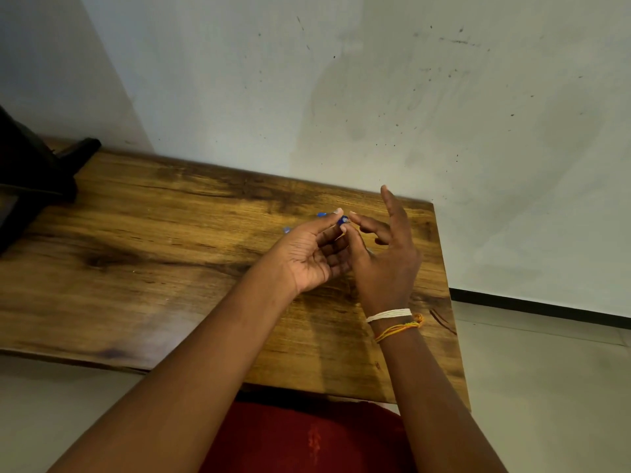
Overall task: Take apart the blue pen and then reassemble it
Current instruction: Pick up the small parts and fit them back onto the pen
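Note:
A small blue pen piece (pixel 343 220) with a thin light tip is pinched between the thumb and forefinger of my left hand (pixel 312 252), palm turned up above the wooden table (pixel 153 254). My right hand (pixel 386 257) is beside it, thumb and a fingertip touching the same piece, the other fingers spread upward. Two more small blue pen parts lie on the table behind my left hand, one (pixel 321 215) near the fingertips and one (pixel 286 230) further left. The rest of the pen is hidden by my hands.
A dark object (pixel 30 165) stands on the table's far left end. The pale wall (pixel 375 97) runs right behind the table. The table's right edge is close to my right hand, with tiled floor (pixel 546 387) beyond. Red clothing (pixel 307 438) shows below.

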